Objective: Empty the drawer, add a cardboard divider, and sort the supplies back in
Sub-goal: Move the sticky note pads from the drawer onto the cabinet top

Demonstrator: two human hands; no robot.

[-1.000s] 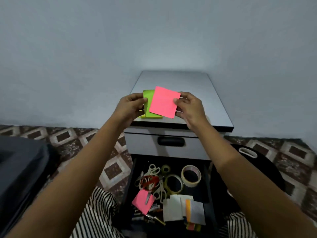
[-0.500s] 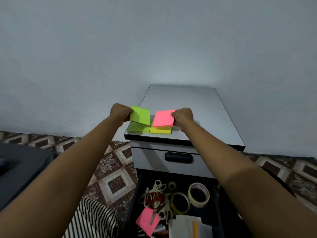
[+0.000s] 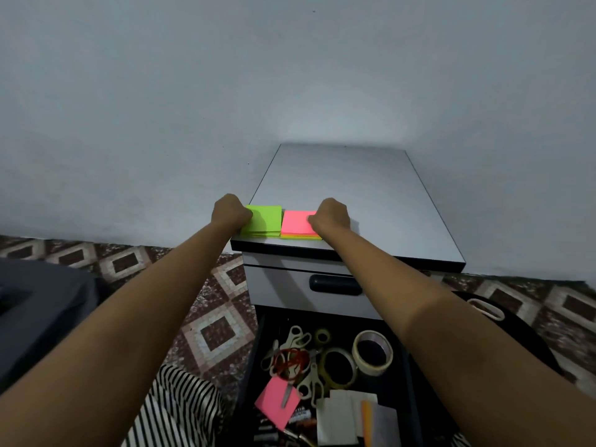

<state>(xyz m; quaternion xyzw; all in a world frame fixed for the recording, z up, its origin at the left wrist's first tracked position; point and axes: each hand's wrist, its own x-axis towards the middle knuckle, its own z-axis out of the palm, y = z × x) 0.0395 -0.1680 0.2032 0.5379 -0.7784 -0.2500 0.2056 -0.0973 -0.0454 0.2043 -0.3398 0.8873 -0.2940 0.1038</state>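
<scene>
A green sticky-note pad (image 3: pixel 264 220) and a pink pad (image 3: pixel 296 221), which lies on a yellow one, sit side by side at the front left of the grey cabinet top (image 3: pixel 361 195). My left hand (image 3: pixel 229 212) grips the green pad's left edge with curled fingers. My right hand (image 3: pixel 331 216) grips the pink pad's right edge the same way. Below, the open black drawer (image 3: pixel 258 350) holds white-handled scissors (image 3: pixel 300 333), red rubber bands (image 3: pixel 292 359), a masking tape roll (image 3: pixel 372 351), a clear tape roll (image 3: pixel 338 369), a pink note (image 3: pixel 275 403) and white pads (image 3: pixel 340 421).
A closed grey drawer with a black handle (image 3: pixel 335 285) sits above the open one. A black bag (image 3: pixel 483 312) stands to the right and a dark grey object (image 3: pixel 38 317) to the left on the tiled floor. Striped cloth (image 3: pixel 180 404) lies near the drawer's left side.
Both hands carried the green and pink pads down from the air and apart. The pads now lie flat on the cabinet's front left corner, pink on top of the yellow.
</scene>
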